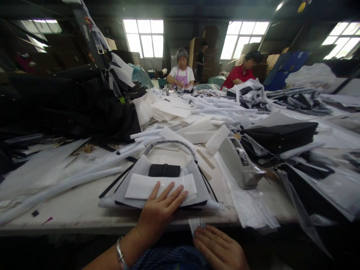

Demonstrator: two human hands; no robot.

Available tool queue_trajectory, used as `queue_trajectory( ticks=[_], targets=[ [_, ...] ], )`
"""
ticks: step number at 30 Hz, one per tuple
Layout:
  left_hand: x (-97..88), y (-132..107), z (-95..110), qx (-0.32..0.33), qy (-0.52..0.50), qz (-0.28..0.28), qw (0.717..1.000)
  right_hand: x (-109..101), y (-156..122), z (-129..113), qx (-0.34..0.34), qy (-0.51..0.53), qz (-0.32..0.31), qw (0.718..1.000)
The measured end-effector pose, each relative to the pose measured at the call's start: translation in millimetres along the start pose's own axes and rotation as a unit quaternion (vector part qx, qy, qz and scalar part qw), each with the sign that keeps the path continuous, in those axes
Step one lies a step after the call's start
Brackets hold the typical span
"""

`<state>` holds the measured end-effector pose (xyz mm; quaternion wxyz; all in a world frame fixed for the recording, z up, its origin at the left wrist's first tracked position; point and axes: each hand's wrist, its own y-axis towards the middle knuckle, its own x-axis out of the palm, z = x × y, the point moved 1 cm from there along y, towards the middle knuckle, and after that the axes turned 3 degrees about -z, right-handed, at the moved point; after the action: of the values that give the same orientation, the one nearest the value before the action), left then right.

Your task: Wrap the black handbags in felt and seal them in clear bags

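Observation:
My left hand (164,204) lies flat, fingers spread, on a folded white foam sheet (137,186). The sheet rests on a handbag (119,195) with dark edges, covered by thin white wrapping, at the table's front edge. Above the sheet, a black band-like piece (164,170) shows on the bag. Its wrapped handle (168,142) arches away from me. Just below the table edge, my right hand (218,245) has its fingers closed on a crinkled piece of clear plastic (196,225). The lower end of that plastic is hidden by the hand.
A grey tape dispenser (239,163) stands right of the bag, beside clear plastic bags (253,210). Black bags (281,135) lie farther right, and a large black pile (70,101) rises at left. White foam pieces (171,108) cover the middle. Two co-workers (182,73) work across the table.

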<state>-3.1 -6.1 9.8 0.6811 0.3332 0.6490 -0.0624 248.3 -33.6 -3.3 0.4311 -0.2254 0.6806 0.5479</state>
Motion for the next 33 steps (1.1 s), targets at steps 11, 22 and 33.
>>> queue_trajectory(
  ticks=[11, 22, 33],
  targets=[
    [0.0, 2.2, 0.9, 0.004, -0.011, 0.006, 1.000, -38.3, 50.9, 15.7, -0.061, -0.002, -0.053, 0.997],
    [5.2, 3.5, 2.5, -0.002, -0.007, 0.029, 1.000, -36.2, 101.3, 69.0, -0.044, 0.007, -0.027, 0.999],
    [4.2, 6.0, 3.4, -0.015, -0.023, 0.064, 0.998, -6.7, 104.0, 96.0, 0.020, 0.104, -0.155, 0.982]
  ],
)
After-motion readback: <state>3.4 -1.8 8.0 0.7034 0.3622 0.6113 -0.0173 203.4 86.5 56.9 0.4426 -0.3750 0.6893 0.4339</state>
